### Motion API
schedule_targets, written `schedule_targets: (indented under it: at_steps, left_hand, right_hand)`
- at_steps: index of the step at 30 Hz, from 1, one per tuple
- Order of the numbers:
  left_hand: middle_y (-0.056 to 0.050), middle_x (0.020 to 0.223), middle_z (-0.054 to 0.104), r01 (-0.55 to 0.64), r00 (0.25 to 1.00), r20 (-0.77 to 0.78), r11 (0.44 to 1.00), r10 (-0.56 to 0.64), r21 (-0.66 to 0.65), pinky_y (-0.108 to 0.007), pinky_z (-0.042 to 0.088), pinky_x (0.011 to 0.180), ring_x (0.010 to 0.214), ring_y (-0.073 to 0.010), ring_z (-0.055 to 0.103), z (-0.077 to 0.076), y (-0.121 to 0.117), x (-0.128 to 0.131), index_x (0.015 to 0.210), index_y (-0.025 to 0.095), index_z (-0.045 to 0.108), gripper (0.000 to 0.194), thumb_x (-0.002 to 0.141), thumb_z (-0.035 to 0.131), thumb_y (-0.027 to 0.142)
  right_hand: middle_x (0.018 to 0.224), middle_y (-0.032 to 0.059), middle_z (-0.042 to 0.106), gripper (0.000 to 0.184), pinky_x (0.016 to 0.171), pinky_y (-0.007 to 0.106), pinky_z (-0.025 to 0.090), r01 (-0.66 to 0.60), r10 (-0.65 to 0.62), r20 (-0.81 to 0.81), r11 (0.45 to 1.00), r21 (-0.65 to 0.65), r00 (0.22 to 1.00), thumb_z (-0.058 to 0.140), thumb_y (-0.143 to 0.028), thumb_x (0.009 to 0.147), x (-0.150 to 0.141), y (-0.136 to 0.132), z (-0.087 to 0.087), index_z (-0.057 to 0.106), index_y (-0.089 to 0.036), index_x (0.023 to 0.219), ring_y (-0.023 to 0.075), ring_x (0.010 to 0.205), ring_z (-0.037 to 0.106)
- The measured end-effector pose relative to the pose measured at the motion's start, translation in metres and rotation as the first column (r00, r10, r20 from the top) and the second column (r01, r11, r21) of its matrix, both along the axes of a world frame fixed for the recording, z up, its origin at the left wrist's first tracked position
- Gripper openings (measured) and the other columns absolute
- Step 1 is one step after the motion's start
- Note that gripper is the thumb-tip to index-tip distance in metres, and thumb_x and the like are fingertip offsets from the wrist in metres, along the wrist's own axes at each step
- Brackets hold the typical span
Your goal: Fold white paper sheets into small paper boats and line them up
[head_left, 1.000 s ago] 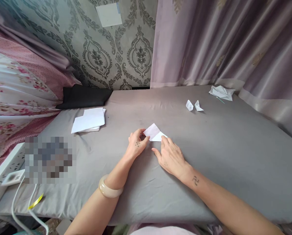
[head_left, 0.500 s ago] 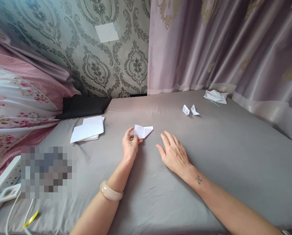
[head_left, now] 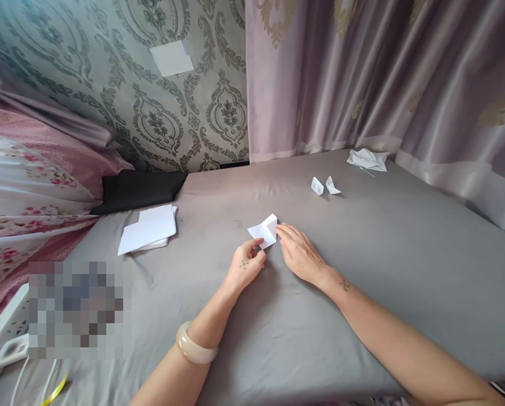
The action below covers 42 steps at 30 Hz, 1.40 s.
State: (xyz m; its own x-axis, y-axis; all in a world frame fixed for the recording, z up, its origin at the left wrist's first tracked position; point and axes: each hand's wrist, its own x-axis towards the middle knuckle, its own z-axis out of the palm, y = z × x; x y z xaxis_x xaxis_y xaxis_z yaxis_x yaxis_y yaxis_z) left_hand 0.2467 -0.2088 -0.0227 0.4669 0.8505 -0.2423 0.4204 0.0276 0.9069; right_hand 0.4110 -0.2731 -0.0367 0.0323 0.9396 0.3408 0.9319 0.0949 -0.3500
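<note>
A small folded white paper [head_left: 264,231] with a crease and a raised flap is between my two hands, just above the grey sheet. My left hand [head_left: 247,265] pinches its lower edge, thumb on top and the other fingers curled below. At the right edge of the paper, my right hand [head_left: 301,254] has its fingers close together, with the fingertips gripping the flap. Its thumb is partly hidden.
A stack of white paper [head_left: 149,228] lies to the left, before a black cloth [head_left: 138,190]. Two small folded paper pieces [head_left: 317,186] stand farther back. More folded papers [head_left: 367,159] lie near the curtain [head_left: 320,84]. A power strip [head_left: 7,316] is at left.
My left hand has moved right with the folded paper, which has turned. My right hand, apart from it before with fingers spread, has come to its right edge and closed up.
</note>
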Motion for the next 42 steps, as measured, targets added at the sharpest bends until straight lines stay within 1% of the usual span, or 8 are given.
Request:
schedule_targets:
  at_steps: [7, 12, 15, 18, 20, 25, 32, 42]
  left_hand:
    - [0.001, 0.063, 0.057, 0.092, 0.989, -0.13, 0.982, -0.071, 0.164, -0.023, 0.043, 0.059, 0.059, -0.0124, 0.057, 0.005, 0.0, -0.001, 0.123, 0.011, 0.06, 0.049, 0.076, 0.047, 0.016]
    - [-0.005, 0.093, 0.061, 0.14, 0.983, -0.159, 0.925, -0.088, 0.352, -0.024, 0.046, 0.065, 0.063, -0.01, 0.054, -0.003, -0.001, -0.003, 0.116, 0.014, 0.063, 0.045, 0.074, 0.047, 0.011]
    - [-0.009, 0.106, 0.055, 0.191, 0.973, -0.218, 0.808, -0.08, 0.558, -0.027, 0.048, 0.066, 0.073, -0.014, 0.055, -0.012, 0.001, -0.007, 0.118, 0.019, 0.061, 0.043, 0.077, 0.048, 0.012]
    - [-0.013, 0.118, 0.049, 0.278, 0.945, -0.325, 0.586, -0.025, 0.761, -0.037, 0.047, 0.079, 0.098, -0.024, 0.051, -0.018, 0.007, -0.011, 0.119, 0.022, 0.061, 0.044, 0.078, 0.05, 0.011]
    - [-0.012, 0.127, 0.049, 0.348, 0.92, -0.391, 0.483, -0.013, 0.803, -0.043, 0.042, 0.088, 0.11, -0.0283, 0.045, -0.017, 0.012, -0.011, 0.116, 0.024, 0.062, 0.04, 0.081, 0.048, 0.01]
    - [-0.008, 0.123, 0.061, 0.518, 0.85, -0.507, 0.41, -0.145, 0.751, -0.043, 0.031, 0.096, 0.12, -0.0269, 0.043, -0.011, 0.021, -0.005, 0.116, 0.025, 0.062, 0.039, 0.091, 0.038, 0.009]
    - [-0.008, 0.112, 0.068, 0.608, 0.793, -0.532, 0.443, -0.297, 0.659, -0.037, 0.029, 0.093, 0.105, -0.021, 0.056, -0.002, 0.031, 0.01, 0.109, 0.023, 0.066, 0.03, 0.097, 0.039, 0.026]
    - [-0.007, 0.102, 0.069, 0.433, 0.896, -0.347, 0.724, -0.277, 0.538, -0.03, 0.04, 0.088, 0.095, -0.0205, 0.061, 0.001, 0.046, 0.021, 0.087, 0.021, 0.072, 0.023, 0.087, 0.052, 0.031]
  right_hand:
    - [0.142, 0.0135, 0.048, 0.053, 0.11, 0.043, 0.036, -0.153, 0.156, 0.035, 0.986, -0.068, 0.987, 0.031, -0.002, 0.085, 0.01, 0.01, -0.005, 0.046, -0.011, 0.135, 0.0236, 0.135, 0.039]
    - [0.136, 0.0148, 0.051, 0.047, 0.107, 0.044, 0.038, -0.21, 0.218, 0.102, 0.974, -0.081, 0.971, 0.035, -0.005, 0.086, 0.009, 0.011, 0.002, 0.052, -0.011, 0.129, 0.025, 0.128, 0.045]
    - [0.129, 0.011, 0.057, 0.045, 0.101, 0.042, 0.044, -0.239, 0.244, 0.047, 0.966, -0.096, 0.969, 0.037, -0.006, 0.086, 0.017, 0.015, 0.007, 0.057, -0.017, 0.125, 0.0233, 0.121, 0.05]
    - [0.124, 0.0054, 0.061, 0.046, 0.1, 0.042, 0.045, -0.279, 0.274, -0.059, 0.956, -0.095, 0.96, 0.038, -0.005, 0.084, 0.029, 0.022, 0.005, 0.064, -0.023, 0.117, 0.0211, 0.118, 0.053]
    - [0.124, 0.0038, 0.062, 0.046, 0.101, 0.043, 0.044, -0.29, 0.281, -0.117, 0.954, -0.073, 0.953, 0.039, -0.004, 0.083, 0.036, 0.025, 0.001, 0.067, -0.025, 0.113, 0.0205, 0.118, 0.053]
    - [0.125, 0.005, 0.063, 0.046, 0.103, 0.042, 0.043, -0.297, 0.293, -0.151, 0.955, -0.007, 0.944, 0.04, -0.002, 0.082, 0.039, 0.022, -0.008, 0.068, -0.023, 0.112, 0.0193, 0.12, 0.054]
    - [0.118, 0.0045, 0.066, 0.041, 0.1, 0.038, 0.046, -0.329, 0.328, -0.146, 0.944, 0.024, 0.933, 0.041, -0.003, 0.083, 0.04, 0.017, -0.005, 0.071, -0.021, 0.103, 0.0187, 0.113, 0.058]
    - [0.119, 0.0056, 0.066, 0.044, 0.098, 0.038, 0.046, -0.337, 0.334, -0.125, 0.942, -0.003, 0.934, 0.04, 0.001, 0.079, 0.043, 0.014, -0.003, 0.071, -0.02, 0.103, 0.0197, 0.113, 0.058]
